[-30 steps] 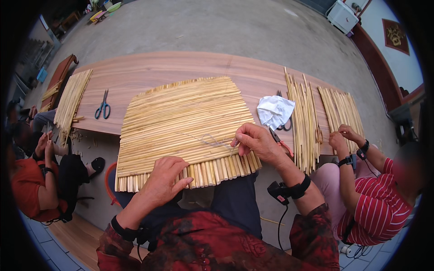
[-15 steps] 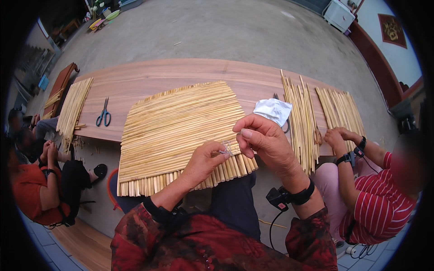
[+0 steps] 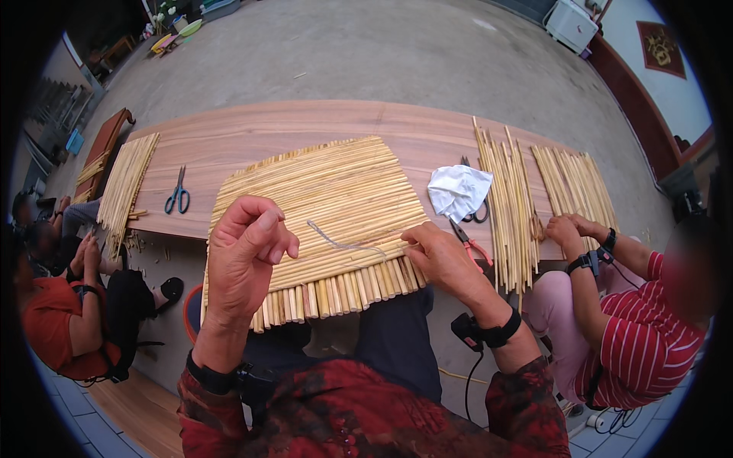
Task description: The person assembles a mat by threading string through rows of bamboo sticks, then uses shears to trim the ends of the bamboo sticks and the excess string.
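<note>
Left hand [image 3: 250,250] is raised in front of the left part of a mat of straw-coloured sticks [image 3: 328,195], its fingers curled and the thumb near the forefinger; whether they pinch anything, I cannot tell. Right hand [image 3: 444,258] is at the mat's near right corner, thumb and forefinger bent close together there; whether they are clamped on something cannot be made out. Both wrists wear black straps, below dark red patterned sleeves [image 3: 527,404].

The mat's near edge lies above the person's dark trousers [image 3: 397,343], and the rest reaches out over the wooden surface [image 3: 321,122]. Its upper sticks run crosswise, while along the near edge a row of stick ends points toward the person. A loop of thin grey cord [image 3: 347,245] lies on top, between the hands.

Just beyond the right hand are red-handled pliers [image 3: 478,252], then a crumpled white cloth [image 3: 460,192] partly covering dark-handled scissors [image 3: 482,214]. Long loose sticks [image 3: 504,206] lie to the right of these. Left of the mat, blue-handled scissors [image 3: 177,198] lie near another row of sticks [image 3: 128,182].

Farther off, a bare concrete floor [image 3: 336,53] stretches toward a boxy white appliance [image 3: 571,29].
</note>
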`<state>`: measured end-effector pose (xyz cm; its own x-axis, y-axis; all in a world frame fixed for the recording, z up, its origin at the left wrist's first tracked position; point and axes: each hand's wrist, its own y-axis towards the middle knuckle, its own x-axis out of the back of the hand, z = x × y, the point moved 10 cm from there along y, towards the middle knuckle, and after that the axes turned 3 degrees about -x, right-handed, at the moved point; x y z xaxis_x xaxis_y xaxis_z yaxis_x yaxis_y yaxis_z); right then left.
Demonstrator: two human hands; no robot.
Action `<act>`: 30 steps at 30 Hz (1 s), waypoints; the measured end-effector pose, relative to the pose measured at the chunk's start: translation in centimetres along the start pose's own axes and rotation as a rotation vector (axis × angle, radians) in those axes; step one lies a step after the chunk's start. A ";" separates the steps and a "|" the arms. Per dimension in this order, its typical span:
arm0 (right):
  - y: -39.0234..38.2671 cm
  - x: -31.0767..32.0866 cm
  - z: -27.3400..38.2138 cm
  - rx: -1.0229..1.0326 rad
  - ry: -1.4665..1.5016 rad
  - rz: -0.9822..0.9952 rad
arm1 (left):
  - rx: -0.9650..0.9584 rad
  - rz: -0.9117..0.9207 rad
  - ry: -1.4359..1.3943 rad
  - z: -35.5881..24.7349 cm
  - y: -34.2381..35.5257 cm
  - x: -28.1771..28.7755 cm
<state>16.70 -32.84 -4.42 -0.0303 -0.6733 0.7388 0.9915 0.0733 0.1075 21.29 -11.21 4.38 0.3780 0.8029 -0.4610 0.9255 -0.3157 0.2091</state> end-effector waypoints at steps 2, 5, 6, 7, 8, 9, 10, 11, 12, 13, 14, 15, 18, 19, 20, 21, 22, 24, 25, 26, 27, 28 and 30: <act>-0.5 0.5 -0.7 -0.003 -0.015 -0.036 | -0.068 -0.013 0.042 -2.2 0.1 1.1; -1.1 0.7 -0.8 0.014 0.043 -0.053 | -0.120 -0.034 0.119 -4.4 -0.4 3.2; -1.1 0.8 -0.8 0.018 0.041 -0.056 | -0.085 -0.080 0.227 -4.1 -0.7 3.9; -1.0 0.9 -0.9 0.016 0.040 -0.069 | -0.048 -0.125 0.334 -3.6 -1.1 4.6; -1.0 1.1 -1.0 0.014 0.039 -0.084 | -0.010 -0.089 0.482 -2.5 -1.7 4.2; -0.5 1.3 -0.7 0.020 0.034 -0.085 | 0.026 -0.058 0.627 -1.2 -2.3 3.6; 0.0 1.6 -0.5 0.005 -0.040 -0.113 | -0.142 0.139 1.051 -1.4 -2.8 0.4; 0.6 2.1 -0.5 -0.011 -0.113 -0.142 | -0.235 0.317 1.185 0.5 -3.7 -1.6; 1.2 2.4 -0.2 0.073 -0.181 -0.173 | -0.253 0.446 1.286 2.9 -4.7 -3.1; 1.8 2.4 -0.6 0.074 -0.186 -0.179 | -0.272 0.568 1.350 5.0 -5.7 -4.8; 2.6 1.3 -0.6 0.113 -0.282 -0.096 | -0.219 0.671 1.409 7.6 -6.8 -5.4; 3.1 0.2 -0.3 0.156 -0.378 -0.016 | -0.166 0.748 1.482 9.9 -7.9 -5.6; 3.8 -1.6 0.4 0.245 -0.518 0.050 | -0.155 0.789 1.543 13.1 -8.7 -5.6; 3.7 -1.9 0.9 0.318 -0.561 0.041 | -0.209 0.779 1.628 13.7 -8.6 -5.4; 3.6 -1.9 1.2 0.390 -0.531 0.011 | -0.264 0.768 1.713 14.0 -8.5 -5.3; 3.8 -1.8 0.9 0.384 -0.531 0.010 | -0.265 0.774 1.710 14.2 -8.5 -5.3; 4.2 -1.8 0.2 0.335 -0.530 0.028 | -0.265 0.764 1.730 14.2 -8.4 -5.3; 4.5 -1.3 -0.8 0.280 -0.530 0.046 | -0.268 0.758 1.746 14.2 -8.3 -5.2; 4.7 -0.1 -3.0 0.069 -0.181 0.068 | -0.272 0.758 1.737 14.1 -8.4 -5.1; 4.4 0.6 -5.4 -0.141 0.168 0.086 | -0.276 0.757 1.728 14.0 -8.4 -5.1; 4.0 0.2 -7.7 -0.307 0.496 0.119 | -0.275 0.762 1.726 14.0 -8.4 -5.1; 3.4 0.1 -8.8 -0.362 0.637 0.115 | -0.269 0.769 1.732 13.9 -8.4 -5.2; 2.3 -0.3 -9.4 -0.422 0.783 0.112 | -0.256 0.781 1.737 13.9 -8.4 -5.1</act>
<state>20.15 -39.39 -10.62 0.0112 -0.9988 0.0480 0.9521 -0.0040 -0.3057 11.84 -19.68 -7.01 0.0620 0.1396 0.9883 0.5009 -0.8608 0.0902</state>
